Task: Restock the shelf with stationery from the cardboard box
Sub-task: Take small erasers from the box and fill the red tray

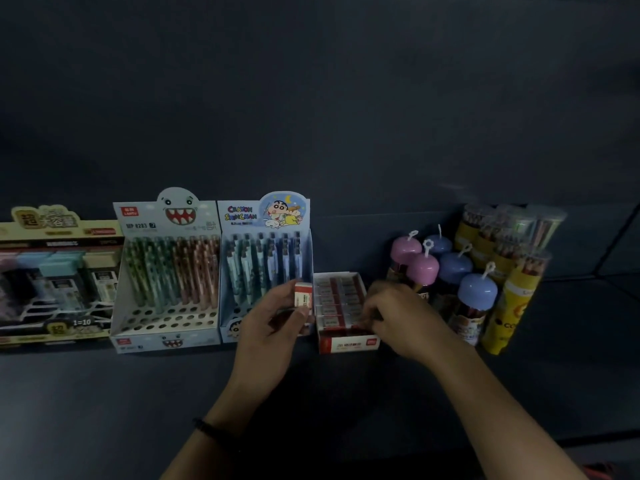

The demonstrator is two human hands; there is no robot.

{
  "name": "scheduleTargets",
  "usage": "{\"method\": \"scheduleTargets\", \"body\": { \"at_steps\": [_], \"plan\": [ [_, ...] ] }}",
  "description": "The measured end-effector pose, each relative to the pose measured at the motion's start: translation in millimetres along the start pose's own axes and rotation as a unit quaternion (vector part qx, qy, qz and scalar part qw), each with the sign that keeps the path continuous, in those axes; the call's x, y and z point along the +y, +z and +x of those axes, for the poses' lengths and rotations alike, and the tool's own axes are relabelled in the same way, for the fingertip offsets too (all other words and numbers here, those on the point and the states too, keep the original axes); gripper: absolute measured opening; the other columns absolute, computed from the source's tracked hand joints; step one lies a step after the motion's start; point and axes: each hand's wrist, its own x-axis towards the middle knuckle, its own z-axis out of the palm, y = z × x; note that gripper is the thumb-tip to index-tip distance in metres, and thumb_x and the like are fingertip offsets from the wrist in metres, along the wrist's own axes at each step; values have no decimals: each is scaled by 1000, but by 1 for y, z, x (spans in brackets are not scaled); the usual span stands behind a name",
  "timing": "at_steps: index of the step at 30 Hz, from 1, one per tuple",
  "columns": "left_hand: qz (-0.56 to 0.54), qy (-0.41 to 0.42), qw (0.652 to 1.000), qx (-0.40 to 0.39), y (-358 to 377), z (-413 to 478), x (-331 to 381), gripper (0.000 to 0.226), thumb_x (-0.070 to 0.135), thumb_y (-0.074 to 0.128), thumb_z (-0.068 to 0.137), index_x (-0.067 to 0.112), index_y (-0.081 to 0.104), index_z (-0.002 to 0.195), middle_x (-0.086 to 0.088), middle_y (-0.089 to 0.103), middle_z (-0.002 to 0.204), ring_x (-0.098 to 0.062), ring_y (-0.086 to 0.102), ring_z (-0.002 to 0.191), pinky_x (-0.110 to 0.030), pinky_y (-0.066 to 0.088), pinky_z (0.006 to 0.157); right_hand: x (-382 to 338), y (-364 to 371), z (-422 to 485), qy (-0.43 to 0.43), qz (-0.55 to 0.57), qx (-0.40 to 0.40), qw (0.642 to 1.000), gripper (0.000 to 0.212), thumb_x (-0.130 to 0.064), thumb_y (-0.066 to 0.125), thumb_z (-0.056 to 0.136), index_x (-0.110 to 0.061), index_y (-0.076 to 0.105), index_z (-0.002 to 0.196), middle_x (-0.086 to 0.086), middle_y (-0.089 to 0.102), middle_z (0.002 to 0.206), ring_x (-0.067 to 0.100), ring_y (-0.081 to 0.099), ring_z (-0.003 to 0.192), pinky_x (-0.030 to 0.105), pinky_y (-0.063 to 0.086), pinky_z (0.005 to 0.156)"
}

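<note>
Dim lighting, but here's what we had: our left hand (273, 327) had its grip clamped on a single red-and-white eraser (303, 295), pinched between thumb and fingertips and held up just in front of the Shin-chan pen display (266, 258), right beside the left wall of the eraser box (346, 344). That little open box sat on the dark shelf (104, 410), roughly mid-length and nearer the back wall than the front edge, with rows of erasers lying flat in it. Our right hand (398, 317) was down at the box's right side, fingers curled toward it, but it was motion-blurred, so we honestly couldn't tell whether its grip was holding anything or just touching the box. Towards the left end stood a monster-face pen display (166, 271) with lots of free holes in front, then a yellow display carton (52, 278). Towards the right end stood a cluster of jars with pink and blue dome lids (450, 268), with yellow pencil tubes (505, 271) behind and beside them.
</note>
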Motion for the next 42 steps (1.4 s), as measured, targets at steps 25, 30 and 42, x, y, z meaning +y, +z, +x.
{"method": "scheduleTargets", "body": {
  "at_steps": [25,30,42],
  "plan": [
    [-71,-61,996,-14,0,1,-5,13,15,72,98,23,81,102,-12,74,81,-23,67,73,-37,57,73,-29,-10,-16,-175,188,166,952,19,-11,87,82,-17,83,100,-13,72,108,5,70,100,16,54,86],
    [18,-30,998,50,-4,3,-4,5,15,77,95,18,79,100,-5,77,78,-16,72,65,-27,57,61,-18,-9,-13,-87,207,137,965,11,-10,91,77,-16,82,80,-12,76,90,4,72,85,22,58,78],
    [184,35,980,-74,-8,-5,-7,14,13,80,93,26,85,89,12,77,73,-6,71,59,-20,56,60,-33,4,-10,-70,89,-27,993,16,-22,67,89,-20,83,87,-13,67,95,3,64,87,32,58,82]
  ]
}}
